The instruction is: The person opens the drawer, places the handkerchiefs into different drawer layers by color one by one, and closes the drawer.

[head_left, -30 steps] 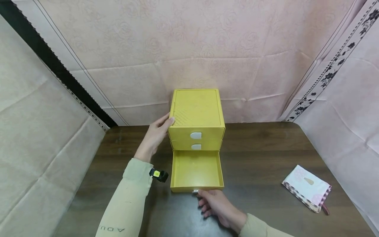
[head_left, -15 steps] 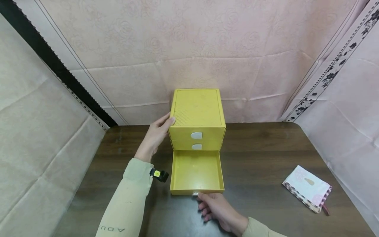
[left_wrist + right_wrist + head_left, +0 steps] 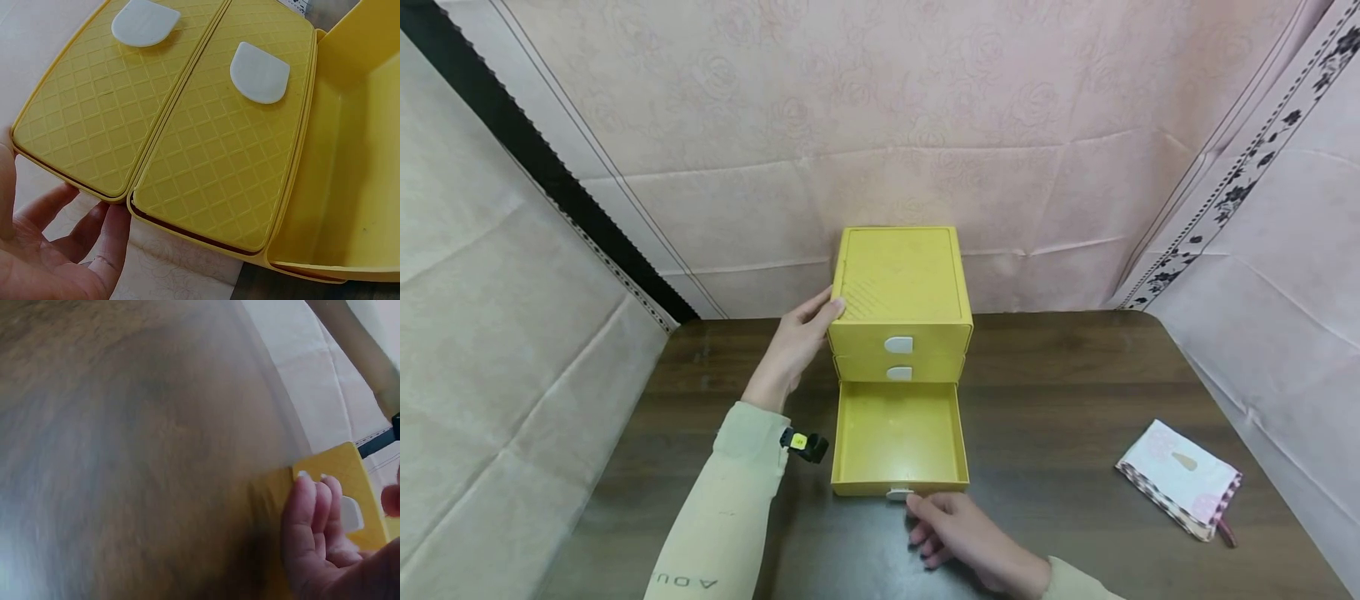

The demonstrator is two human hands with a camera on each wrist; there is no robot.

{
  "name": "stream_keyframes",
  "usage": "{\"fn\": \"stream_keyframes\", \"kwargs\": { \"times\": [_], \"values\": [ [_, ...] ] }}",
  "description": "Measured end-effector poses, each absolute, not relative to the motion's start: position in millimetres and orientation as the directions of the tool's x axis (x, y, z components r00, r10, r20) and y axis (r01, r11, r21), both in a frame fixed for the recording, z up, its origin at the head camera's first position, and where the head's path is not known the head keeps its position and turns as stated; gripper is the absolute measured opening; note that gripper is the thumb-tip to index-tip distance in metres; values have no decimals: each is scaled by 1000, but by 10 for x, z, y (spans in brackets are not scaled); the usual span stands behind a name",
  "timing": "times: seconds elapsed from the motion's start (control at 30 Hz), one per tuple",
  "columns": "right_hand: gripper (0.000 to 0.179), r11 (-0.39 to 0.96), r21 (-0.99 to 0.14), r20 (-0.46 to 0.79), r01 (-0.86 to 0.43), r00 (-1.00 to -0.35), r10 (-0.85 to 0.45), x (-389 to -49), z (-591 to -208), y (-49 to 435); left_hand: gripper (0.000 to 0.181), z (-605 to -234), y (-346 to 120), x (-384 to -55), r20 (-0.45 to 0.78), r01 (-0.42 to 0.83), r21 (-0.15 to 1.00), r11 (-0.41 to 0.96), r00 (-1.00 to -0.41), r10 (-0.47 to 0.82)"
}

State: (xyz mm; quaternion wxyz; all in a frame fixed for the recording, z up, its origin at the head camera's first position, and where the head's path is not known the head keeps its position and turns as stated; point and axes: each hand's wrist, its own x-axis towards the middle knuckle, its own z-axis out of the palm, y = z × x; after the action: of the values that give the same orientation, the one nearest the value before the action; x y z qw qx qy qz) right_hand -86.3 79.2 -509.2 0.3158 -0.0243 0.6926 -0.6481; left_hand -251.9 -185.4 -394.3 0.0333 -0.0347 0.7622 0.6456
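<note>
A yellow three-drawer storage box (image 3: 898, 275) stands on the wooden table. Its bottom drawer (image 3: 901, 433) is pulled out, with nothing inside; the upper two drawers, with white tabs, are closed. My left hand (image 3: 793, 346) steadies the box at its left side, thumb on the top edge; in the left wrist view its fingers (image 3: 112, 240) lie along the side. Just in front of the bottom drawer's white tab (image 3: 898, 494) is my right hand (image 3: 958, 537). Its fingers are loosely bent and hold nothing, and the thumb stands apart from them in the right wrist view.
A small white fabric item (image 3: 1180, 475) with a checked edge and a brown tab lies at the table's right side. Behind the box hangs a pale patterned cloth (image 3: 880, 108), and similar cloth covers both sides. The dark wooden table (image 3: 1052, 400) spreads around the box.
The bottom drawer has come slightly further toward me. My right hand has let go of its tab and drawn back a little to the right. The left hand stays on the box.
</note>
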Motion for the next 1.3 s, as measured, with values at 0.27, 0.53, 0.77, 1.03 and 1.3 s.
{"fn": "stream_keyframes", "kwargs": {
  "times": [0.27, 0.53, 0.77, 1.03, 1.3],
  "values": [
    [34, 282, -959, -167, 36, -873, -459, -881, -4809, 987, 63, -3937, -1847, -2519, -104, -105, 979, 174, -994, -11],
    [39, 380, -922, -76, -80, -923, -378, -1004, -4668, 1132, 63, -3941, -1851, -2512, -91, -91, 983, 161, -996, -7],
    [38, 475, -873, -9, -114, -968, -249, -1162, -4604, 1313, 63, -3936, -1854, -2508, -86, -86, 983, 161, -996, -5],
    [48, 568, -812, 43, -136, -984, -175, -1360, -4596, 1677, 62, -3939, -1854, -2522, -92, -91, 983, 161, -996, 0],
    [68, 678, -727, 15, -105, -990, -137, -1545, -4706, 2119, 57, -3839, -1832, -2483, -123, -121, 977, 175, -992, 3]
  ]
}}
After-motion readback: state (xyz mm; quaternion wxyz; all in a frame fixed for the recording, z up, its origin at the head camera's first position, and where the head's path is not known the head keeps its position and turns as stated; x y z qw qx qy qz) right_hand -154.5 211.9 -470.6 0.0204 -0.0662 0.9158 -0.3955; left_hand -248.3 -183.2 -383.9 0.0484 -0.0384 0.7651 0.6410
